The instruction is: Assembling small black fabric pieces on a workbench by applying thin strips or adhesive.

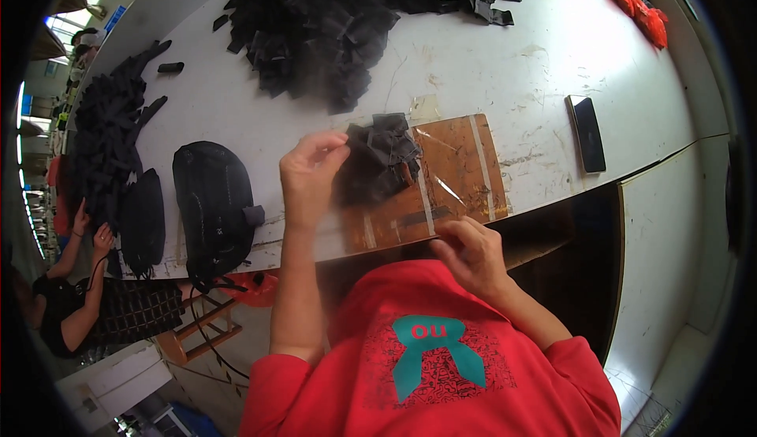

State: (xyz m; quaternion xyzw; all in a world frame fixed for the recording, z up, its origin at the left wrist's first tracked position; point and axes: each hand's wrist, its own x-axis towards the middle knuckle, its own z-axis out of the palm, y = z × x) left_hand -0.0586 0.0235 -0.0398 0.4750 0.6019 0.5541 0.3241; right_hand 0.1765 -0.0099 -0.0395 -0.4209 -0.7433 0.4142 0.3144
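Observation:
My left hand (309, 175) is raised over the left part of a brown board (457, 161), its thumb and fingertips pinched together. Whatever may be between those fingertips is too small to make out. Right beside them a small heap of black fabric pieces (393, 149) lies on the board, its lower left side blurred. My right hand (475, 257) hovers at the board's front edge, close to my red shirt. Its fingers are curled in against the thumb, and I cannot make out anything in them. Strips of clear tape cross the board.
Large piles of black fabric pieces (315, 27) cover the far side of the white table (536, 66). A black bag (211, 208) and a strip pile (102, 137) lie at left, where another person's hands (102, 240) work. A phone (586, 133) lies at right; red plastic bags (631, 3) beyond.

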